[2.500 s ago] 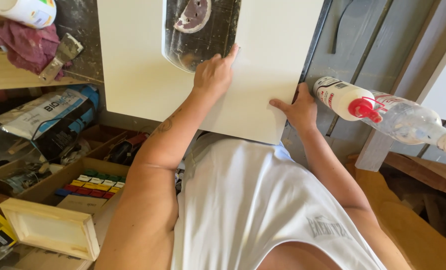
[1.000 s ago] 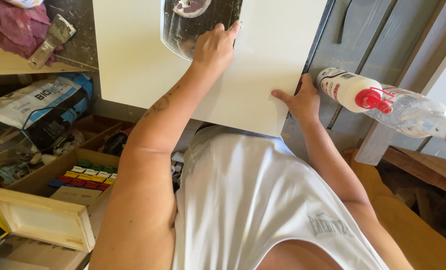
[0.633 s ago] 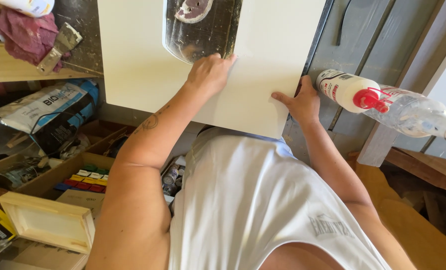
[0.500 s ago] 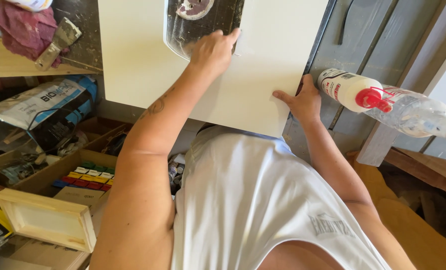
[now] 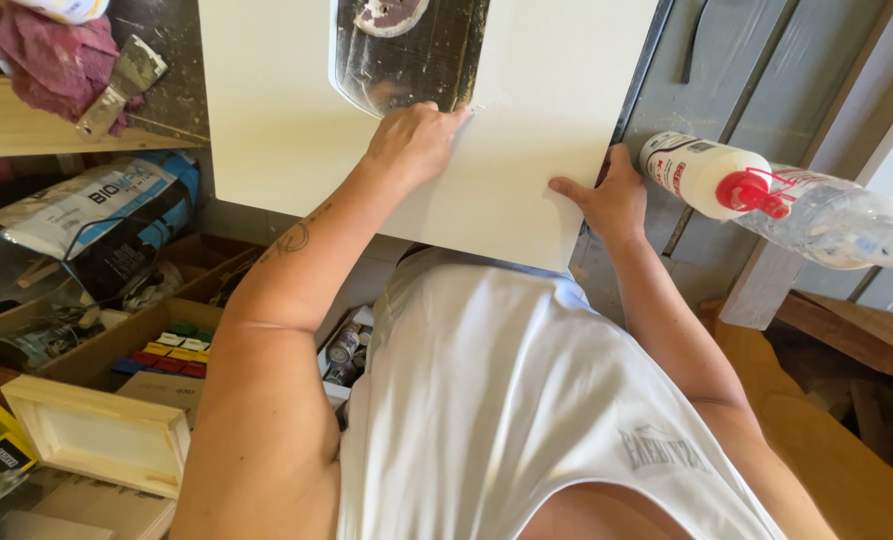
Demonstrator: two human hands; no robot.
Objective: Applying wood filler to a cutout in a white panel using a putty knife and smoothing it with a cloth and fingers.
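A white board (image 5: 297, 120) fills the upper centre of the frame. On it lies a dark sheet (image 5: 407, 60), pressed by the left hand (image 5: 412, 140), fingers curled. The right hand (image 5: 607, 195), arm outstretched, grips the board's lower-right edge, beside a glue bottle (image 5: 707, 175).

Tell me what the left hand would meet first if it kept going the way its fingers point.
The left hand already touches the wide dark scraper blade on the white panel; it would likely ride further onto that blade.
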